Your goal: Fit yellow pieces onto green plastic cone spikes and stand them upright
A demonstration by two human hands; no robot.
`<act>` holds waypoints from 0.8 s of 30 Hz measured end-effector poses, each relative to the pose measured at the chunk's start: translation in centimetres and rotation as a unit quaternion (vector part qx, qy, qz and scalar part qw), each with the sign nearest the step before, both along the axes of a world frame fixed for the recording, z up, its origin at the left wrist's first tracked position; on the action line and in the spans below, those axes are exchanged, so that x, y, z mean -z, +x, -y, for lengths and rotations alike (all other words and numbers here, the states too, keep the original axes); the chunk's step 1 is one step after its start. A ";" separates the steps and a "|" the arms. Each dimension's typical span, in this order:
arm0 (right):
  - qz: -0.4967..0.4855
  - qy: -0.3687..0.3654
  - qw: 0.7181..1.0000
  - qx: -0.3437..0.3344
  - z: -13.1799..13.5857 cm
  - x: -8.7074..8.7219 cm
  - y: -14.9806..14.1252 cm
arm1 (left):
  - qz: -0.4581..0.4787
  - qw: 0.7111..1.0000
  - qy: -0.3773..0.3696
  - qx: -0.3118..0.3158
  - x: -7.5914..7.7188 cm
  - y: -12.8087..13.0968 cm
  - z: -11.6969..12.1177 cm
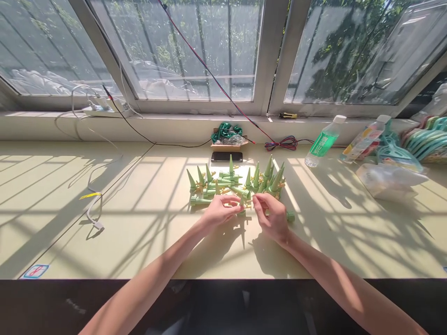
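Observation:
My left hand (223, 208) is closed with its fingertips on a small green cone-shaped piece (242, 203), which stands upright on the table. Just right of it, my right hand (271, 215) pinches a thin, pale yellowish piece (249, 201), too small to make out fully, against the cone's side. Behind both hands is a cluster of similar green cones, some upright like this cone (231, 165), others lying down like this one (200, 201). Small yellowish-tan parts show among them. Another green piece (290, 216) lies beside my right hand, partly hidden.
A black phone (227, 157) lies behind the cones, with a small box (228, 148) of green material beyond. Bottles, such as a green-labelled one (323, 143), and a plastic bag (389, 179) stand right. Coiled wire (282, 143) lies near the sill; a white cable (93, 209) trails left.

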State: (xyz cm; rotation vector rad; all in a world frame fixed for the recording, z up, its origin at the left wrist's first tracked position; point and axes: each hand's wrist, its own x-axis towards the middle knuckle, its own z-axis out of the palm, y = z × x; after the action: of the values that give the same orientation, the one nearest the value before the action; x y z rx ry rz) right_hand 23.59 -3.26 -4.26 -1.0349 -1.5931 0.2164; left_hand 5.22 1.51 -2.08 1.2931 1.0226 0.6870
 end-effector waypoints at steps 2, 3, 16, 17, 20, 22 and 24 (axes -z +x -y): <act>0.006 -0.001 1.000 0.003 0.0 0.0 0.0 | 0.004 1.000 -0.003 0.006 0.0 -0.1 0.0; 0.008 -0.002 1.000 0.005 0.0 -0.1 0.0 | 0.008 1.000 -0.005 0.009 -0.1 -0.1 0.0; 0.005 -0.013 1.000 -0.010 0.1 -0.4 0.0 | 0.092 0.992 -0.080 0.042 -1.2 -1.0 0.0; 0.003 -0.016 1.000 -0.013 0.1 -0.4 0.0 | 0.101 0.991 -0.082 0.042 -1.1 -1.1 0.0; -0.008 -0.024 0.999 -0.021 0.2 -0.5 0.1 | 0.125 0.988 -0.089 0.031 -0.9 -1.2 -0.2; -0.016 -0.029 0.999 -0.025 0.3 -0.5 0.1 | 0.134 0.986 -0.093 0.021 -0.7 -1.3 -0.3; -0.023 -0.032 0.999 -0.027 0.3 -0.4 0.1 | 0.138 0.986 -0.095 0.014 -0.4 -1.4 -0.4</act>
State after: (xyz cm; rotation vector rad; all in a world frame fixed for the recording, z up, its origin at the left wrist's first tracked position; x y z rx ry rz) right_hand 23.64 -3.53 -3.84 -1.0292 -1.5822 0.3287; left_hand 3.83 1.88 -1.64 1.0127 0.8216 0.7075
